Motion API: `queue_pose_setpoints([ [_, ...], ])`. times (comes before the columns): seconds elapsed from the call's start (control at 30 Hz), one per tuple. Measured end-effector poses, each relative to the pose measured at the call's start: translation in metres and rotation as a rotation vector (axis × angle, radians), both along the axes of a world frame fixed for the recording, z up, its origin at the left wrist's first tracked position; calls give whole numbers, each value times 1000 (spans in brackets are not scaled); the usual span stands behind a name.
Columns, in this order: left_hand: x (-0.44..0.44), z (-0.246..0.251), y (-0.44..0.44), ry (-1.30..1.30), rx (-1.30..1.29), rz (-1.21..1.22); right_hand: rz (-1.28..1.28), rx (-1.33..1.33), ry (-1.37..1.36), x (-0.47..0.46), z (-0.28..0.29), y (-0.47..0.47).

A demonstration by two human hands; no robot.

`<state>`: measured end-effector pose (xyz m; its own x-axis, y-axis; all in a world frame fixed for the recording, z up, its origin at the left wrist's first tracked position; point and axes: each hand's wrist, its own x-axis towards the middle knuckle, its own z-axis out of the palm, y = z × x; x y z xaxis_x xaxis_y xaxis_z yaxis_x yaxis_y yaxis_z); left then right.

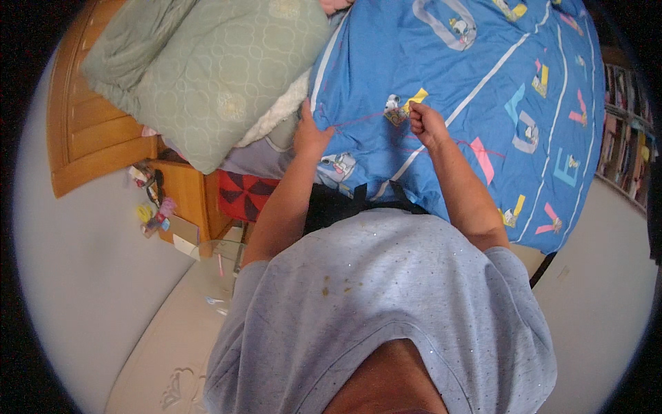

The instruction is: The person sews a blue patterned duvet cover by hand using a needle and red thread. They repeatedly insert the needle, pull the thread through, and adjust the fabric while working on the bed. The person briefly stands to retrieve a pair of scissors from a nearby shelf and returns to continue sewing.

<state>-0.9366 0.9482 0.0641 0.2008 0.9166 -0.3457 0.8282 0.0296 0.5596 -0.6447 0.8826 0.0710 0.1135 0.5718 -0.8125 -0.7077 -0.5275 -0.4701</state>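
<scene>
A blue printed quilt [372,67] with white stripes, cartoon dogs and coloured letters spreads before me. At its left edge, my left hand [312,132] grips the fabric, thumb on top. A thin pink thread [360,119] runs from beside that hand across the quilt to my right hand [428,124]. The right fingers are pinched together on the thread, raised a little over the cloth. Whether they also hold a needle is too small to tell. More pink thread lies loose on the quilt beyond my right wrist, near a pink printed letter.
Left of the quilt lie a green patterned pillow [207,93] and white fleecy bedding [279,111]. A wooden headboard [98,114] and a wooden nightstand [186,191] stand farther left, by a clear bin [220,279]. Bookshelves [626,129] line the right side.
</scene>
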Motion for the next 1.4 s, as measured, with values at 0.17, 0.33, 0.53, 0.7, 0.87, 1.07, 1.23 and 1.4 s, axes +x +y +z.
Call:
queue_pose_setpoints([
  [0.17, 13, 4, 4, 49, -63, 0, -116, 25, 120, 5, -3, -1],
  [0.33, 19, 26, -2, 45, -85, 39, -345, 77, 283, 16, 22, 5],
  [0.53, 5, -20, -1, -334, -11, 66, -554, 179, 378, 79, 30, -7],
  [0.7, 9, 16, 1, -420, -48, 72, -736, 307, 435, 145, 56, -26],
  [0.87, 0, 3, 3, -348, -9, 48, -800, 443, 335, 214, 79, -43],
  [1.07, -2, 28, 4, -276, -77, 13, -817, 583, 245, 320, 127, -87],
  [1.23, -6, 17, 6, -191, -45, -34, -868, 642, 5, 391, 168, -125],
  [1.4, -21, -12, 6, -272, 96, -60, -839, 679, -84, 489, 204, -178],
])
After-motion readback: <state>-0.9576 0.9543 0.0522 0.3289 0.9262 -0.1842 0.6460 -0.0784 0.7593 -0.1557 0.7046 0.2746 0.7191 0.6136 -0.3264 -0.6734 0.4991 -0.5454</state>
